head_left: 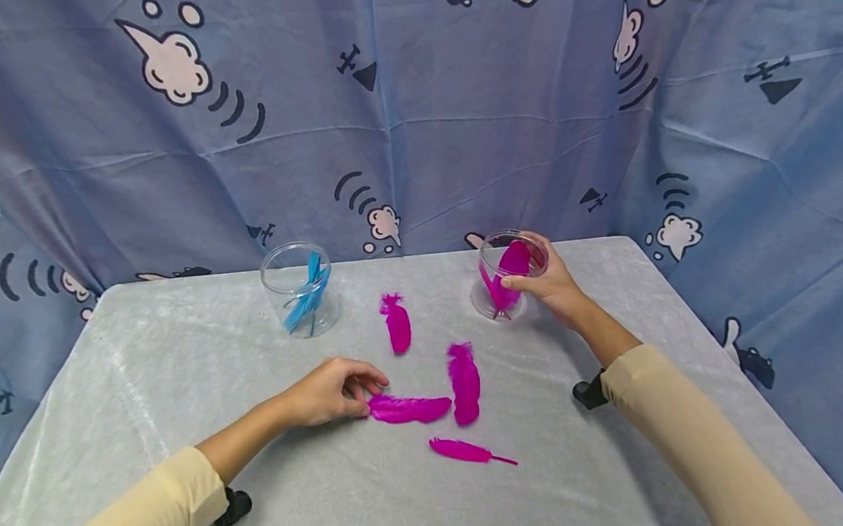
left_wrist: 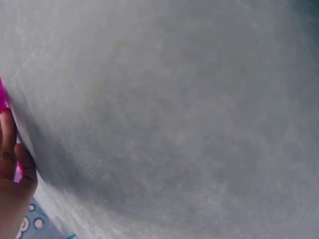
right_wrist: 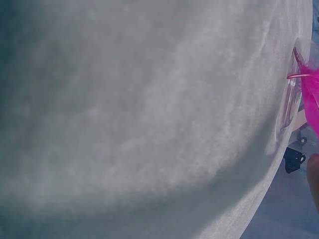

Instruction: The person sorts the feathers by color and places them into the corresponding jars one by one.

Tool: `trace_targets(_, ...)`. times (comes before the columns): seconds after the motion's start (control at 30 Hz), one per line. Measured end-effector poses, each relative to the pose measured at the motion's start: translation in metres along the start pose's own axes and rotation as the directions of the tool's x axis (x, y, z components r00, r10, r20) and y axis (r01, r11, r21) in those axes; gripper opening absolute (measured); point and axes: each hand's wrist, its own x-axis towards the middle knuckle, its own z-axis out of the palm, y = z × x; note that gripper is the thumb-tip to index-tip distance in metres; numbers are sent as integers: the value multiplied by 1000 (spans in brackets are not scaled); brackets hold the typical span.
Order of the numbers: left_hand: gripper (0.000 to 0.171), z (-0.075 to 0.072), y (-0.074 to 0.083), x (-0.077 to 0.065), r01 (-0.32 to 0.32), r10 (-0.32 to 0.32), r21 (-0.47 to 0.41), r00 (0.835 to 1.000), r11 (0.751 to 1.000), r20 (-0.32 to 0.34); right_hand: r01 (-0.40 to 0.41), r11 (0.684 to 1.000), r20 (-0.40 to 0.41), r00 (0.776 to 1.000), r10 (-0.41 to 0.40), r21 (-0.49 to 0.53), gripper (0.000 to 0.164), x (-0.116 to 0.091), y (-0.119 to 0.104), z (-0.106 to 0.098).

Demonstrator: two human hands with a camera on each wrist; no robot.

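On the right, my right hand (head_left: 553, 286) grips a clear plastic cup (head_left: 491, 242) by its rim and side, the thumb across its front. Inside the cup stand magenta feathers (head_left: 514, 261), their quills also in the right wrist view beside the cup's base. My left hand (head_left: 333, 390) rests low over the table, its thumb touching the left end of a magenta feather (head_left: 410, 409) that lies flat. Index finger and thumb are spread apart. In the left wrist view, part of the left hand (left_wrist: 11, 154) shows at the edge, a fingertip against magenta.
More magenta feathers lie on the table: one upright in view (head_left: 466, 384), one farther back (head_left: 398, 325) and a thin one (head_left: 462, 450) nearer. A second clear cup (head_left: 274, 297) at the back left holds blue feathers (head_left: 307, 296). A patterned blue curtain (head_left: 443, 161) hangs behind.
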Motion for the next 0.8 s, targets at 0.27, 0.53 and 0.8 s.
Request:
trace_targets(0.27, 31, -1, 4, 1, 10, -10, 10, 1000, 1000, -8, -19, 1000, -10, 1000, 19, -13, 92, 0, 1, -1)
trace_targets(0.53, 32, -6, 11, 6, -12, 13, 65, 1000, 998, -25, 0, 1000, 2, 1000, 0, 6, 91, 0, 2, -2)
trace_targets(0.8, 33, -21, 31, 18, -62, 68, 88, 996, 994, -64, 10, 1000, 10, 1000, -10, 12, 89, -1, 1, -1)
